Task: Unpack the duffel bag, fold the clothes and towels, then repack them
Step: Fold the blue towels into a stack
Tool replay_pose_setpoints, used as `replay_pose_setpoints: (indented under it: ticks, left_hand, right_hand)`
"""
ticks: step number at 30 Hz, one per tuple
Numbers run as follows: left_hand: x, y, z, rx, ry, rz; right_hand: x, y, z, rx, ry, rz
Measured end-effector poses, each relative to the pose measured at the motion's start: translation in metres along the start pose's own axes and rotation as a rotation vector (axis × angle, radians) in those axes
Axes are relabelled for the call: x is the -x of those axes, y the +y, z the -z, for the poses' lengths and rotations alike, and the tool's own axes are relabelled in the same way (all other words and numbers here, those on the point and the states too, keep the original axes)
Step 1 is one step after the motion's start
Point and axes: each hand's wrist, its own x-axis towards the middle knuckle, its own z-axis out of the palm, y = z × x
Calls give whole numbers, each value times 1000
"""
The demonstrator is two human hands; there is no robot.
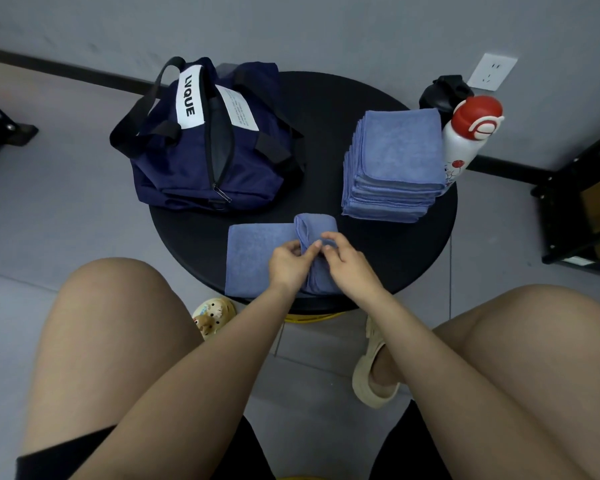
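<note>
- Centrally, the left hand (286, 265) and the right hand (349, 263) meet over a blue towel (253, 258) at the near edge of the round black desk (378, 258); both sets of fingers are curled and pinch the raised fold of cloth that stands between them.
- The towel's left part lies flat on the desk, while its right part is gathered into a loose roll under the hands.
- Judged step: folding this towel. It goes best if the pinched edges are matched before the fold is laid down, then pressed flat so the piece sits level on the stack.
- A stack of folded blue towels (395, 168) rests on the desk's right side, well apart from the hands.
- The navy duffel bag (208, 140), marked LVQUE, sits on the desk's far left with its zip open, awaiting repacking.
- A white bottle with a red cap (468, 136) and a black bottle (444, 95) stand just beside the stack.
- Room: grey floor (49, 220), grey wall with a white socket (492, 71), and a black shelf frame (575, 202) at right.
</note>
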Motion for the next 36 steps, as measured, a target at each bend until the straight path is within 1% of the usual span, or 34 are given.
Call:
replay_pose_setpoints:
  ticks: [2,5,7,8,10,17,21,26,29,32,36]
  left_hand:
    - [-2,-3,4,-51,-9,42]
    - [-7,-7,9,-87,-23,76]
    - [-7,-7,13,-140,5,61]
    - [-7,-7,15,-166,27,46]
    - [-6,-6,22,-181,61,12]
    - [-3,-12,54,-184,156,-41]
    - [-5,-17,72,-166,214,21]
    - [-10,-28,90,-130,288,44]
    - [-11,-35,96,-136,286,47]
    - [-15,-45,97,-212,259,22]
    - [-17,-50,95,-284,269,-26]
  right_hand:
    - [2,1,-2,-19,-14,18]
    - [4,3,-1,-62,45,63]
    - [3,7,0,39,112,112]
    - [2,9,-1,112,120,142]
    - [-1,14,-3,222,74,187]
    - [-4,11,-22,428,-79,279]
    - [-5,5,-32,505,-109,362]
    - [-7,0,-45,553,-167,414]
    - [-10,1,-53,633,-209,430]
    - [-10,5,-61,740,-225,432]
    - [-11,6,-63,728,-215,430]
